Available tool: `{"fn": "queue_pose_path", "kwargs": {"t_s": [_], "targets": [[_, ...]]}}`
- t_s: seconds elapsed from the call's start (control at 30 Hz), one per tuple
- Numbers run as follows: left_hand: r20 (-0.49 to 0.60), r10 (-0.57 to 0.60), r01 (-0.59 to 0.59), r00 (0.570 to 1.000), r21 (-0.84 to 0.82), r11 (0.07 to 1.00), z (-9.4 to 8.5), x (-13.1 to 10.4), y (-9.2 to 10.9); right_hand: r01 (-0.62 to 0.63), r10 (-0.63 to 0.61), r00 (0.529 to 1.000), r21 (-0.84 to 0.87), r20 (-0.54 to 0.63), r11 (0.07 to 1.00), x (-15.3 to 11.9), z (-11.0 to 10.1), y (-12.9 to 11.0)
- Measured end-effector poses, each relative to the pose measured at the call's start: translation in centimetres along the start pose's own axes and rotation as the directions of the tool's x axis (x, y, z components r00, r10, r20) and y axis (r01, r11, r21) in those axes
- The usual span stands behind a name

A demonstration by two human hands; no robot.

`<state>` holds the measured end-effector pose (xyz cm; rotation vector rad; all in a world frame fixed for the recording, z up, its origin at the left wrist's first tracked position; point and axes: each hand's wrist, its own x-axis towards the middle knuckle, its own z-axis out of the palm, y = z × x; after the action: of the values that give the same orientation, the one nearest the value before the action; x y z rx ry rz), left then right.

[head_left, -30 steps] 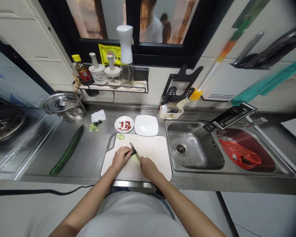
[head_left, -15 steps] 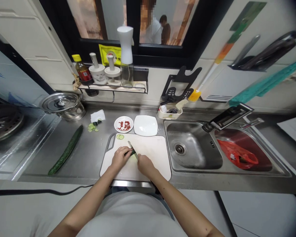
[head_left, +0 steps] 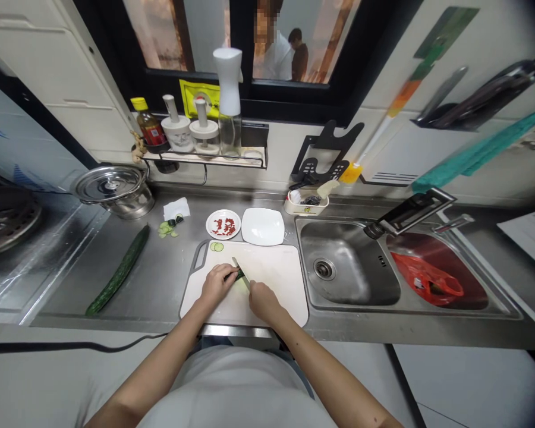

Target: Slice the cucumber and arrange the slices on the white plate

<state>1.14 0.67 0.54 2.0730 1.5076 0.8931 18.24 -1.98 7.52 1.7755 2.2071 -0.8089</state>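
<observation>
On the white cutting board (head_left: 276, 279), my left hand (head_left: 217, 285) is closed over a dark green piece of cucumber (head_left: 240, 274), mostly hidden by the fingers. My right hand (head_left: 264, 302) grips a knife (head_left: 241, 270) by its handle, its blade slanting up and left right beside the cucumber. Pale green shows on the board under the blade. A few cucumber slices (head_left: 216, 246) lie at the board's upper left corner. Behind the board are a small plate (head_left: 210, 223) with chopped red bits and a white square plate (head_left: 263, 226).
A whole cucumber (head_left: 120, 270) lies on the steel counter to the left, near green scraps (head_left: 166, 230) and a lidded pot (head_left: 116, 190). At right is a double sink (head_left: 352, 267) with a red bag (head_left: 428, 279). A condiment shelf (head_left: 196, 157) hangs behind.
Both hands and the knife stay almost in place over the cucumber. The knife has shifted only very slightly, and the view has moved a little.
</observation>
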Motion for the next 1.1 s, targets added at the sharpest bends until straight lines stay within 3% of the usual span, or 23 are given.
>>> {"fn": "queue_pose_path", "kwargs": {"t_s": [0.83, 1.1], "targets": [[0.005, -0.005, 0.005, 1.0, -0.005, 1.0, -0.1, 0.1, 0.1, -0.011, 0.01, 1.0, -0.026, -0.024, 1.0, 0.3, 1.6, 0.3], [-0.004, -0.008, 0.008, 1.0, -0.013, 1.0, -0.2, 0.1, 0.3, -0.011, 0.011, 1.0, -0.004, -0.027, 1.0, 0.9, 0.9, -0.3]]}}
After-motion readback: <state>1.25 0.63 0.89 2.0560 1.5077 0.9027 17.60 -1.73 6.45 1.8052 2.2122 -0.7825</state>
